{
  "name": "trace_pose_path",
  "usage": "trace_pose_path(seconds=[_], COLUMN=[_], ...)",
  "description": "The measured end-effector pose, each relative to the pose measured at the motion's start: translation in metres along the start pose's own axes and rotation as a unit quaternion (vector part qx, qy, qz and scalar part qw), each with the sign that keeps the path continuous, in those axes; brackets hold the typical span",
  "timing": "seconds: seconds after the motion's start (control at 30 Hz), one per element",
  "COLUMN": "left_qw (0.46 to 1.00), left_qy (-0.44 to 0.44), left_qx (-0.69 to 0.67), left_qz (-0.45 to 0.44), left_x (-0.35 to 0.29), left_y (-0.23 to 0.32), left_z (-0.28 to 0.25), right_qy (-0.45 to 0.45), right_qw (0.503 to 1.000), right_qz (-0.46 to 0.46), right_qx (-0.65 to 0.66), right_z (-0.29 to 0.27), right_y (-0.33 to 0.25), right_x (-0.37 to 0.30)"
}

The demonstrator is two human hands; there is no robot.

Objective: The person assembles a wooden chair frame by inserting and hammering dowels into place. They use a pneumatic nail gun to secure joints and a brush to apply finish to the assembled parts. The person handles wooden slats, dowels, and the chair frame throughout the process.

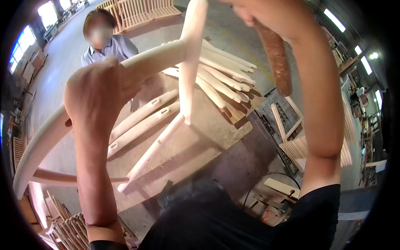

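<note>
My left hand (96, 89) is closed round a rail of a pale wooden chair frame (189, 83), holding it tilted above the worktable (200, 137). One lower end of the frame appears to meet the tabletop. Raised on the right, my right hand (268, 16) grips a worn brown wooden tool handle (275, 62) that points down. The tool's other end is out of the picture, and so are some of the fingers. Two curved wooden pieces with slots (146, 129) lie beside my left wrist. Several pale shaped wooden legs (223, 81) are heaped beyond the frame.
Across the table stands a person (108, 46) in a light shirt. Slatted wooden panels (141, 14) rest on the floor behind. Right of the table are a stack of wooden strips (298, 152) and scraps beside a cable. More bundled parts (71, 227) stand at lower left.
</note>
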State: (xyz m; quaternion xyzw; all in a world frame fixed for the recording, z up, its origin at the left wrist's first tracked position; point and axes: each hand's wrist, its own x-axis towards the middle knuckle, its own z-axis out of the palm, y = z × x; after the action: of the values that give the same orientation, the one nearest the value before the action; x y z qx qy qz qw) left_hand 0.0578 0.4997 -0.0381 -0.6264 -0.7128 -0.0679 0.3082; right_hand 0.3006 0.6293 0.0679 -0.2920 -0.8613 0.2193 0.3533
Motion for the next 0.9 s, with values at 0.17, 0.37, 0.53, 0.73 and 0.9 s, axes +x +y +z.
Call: trace_pose_path(seconds=[0.17,0.37,0.53,0.73,0.9], left_qw=[0.999,0.998,0.997,0.992,0.974], left_qy=[0.035,0.04,0.017,-0.077,-0.133], left_qx=[0.023,0.05,0.079,0.023,0.142], left_qz=[0.024,0.018,0.02,-0.096,-0.113], left_x=[0.001,0.006,-0.003,-0.017,0.025], left_y=[-0.01,0.008,-0.007,-0.037,0.033], left_z=[0.021,0.008,0.023,0.034,0.001], right_qy=[-0.064,-0.084,-0.214,-0.26,-0.297], right_qw=[0.971,0.988,0.942,0.897,0.895], right_qz=[0.204,0.123,0.25,0.353,0.328], right_qx=[-0.105,-0.03,-0.066,0.047,0.062], right_z=[0.002,0.153,0.254,0.313,0.325], right_y=[0.035,0.187,0.162,0.144,0.163], right_x=[-0.054,-0.234,-0.325,-0.362,-0.366])
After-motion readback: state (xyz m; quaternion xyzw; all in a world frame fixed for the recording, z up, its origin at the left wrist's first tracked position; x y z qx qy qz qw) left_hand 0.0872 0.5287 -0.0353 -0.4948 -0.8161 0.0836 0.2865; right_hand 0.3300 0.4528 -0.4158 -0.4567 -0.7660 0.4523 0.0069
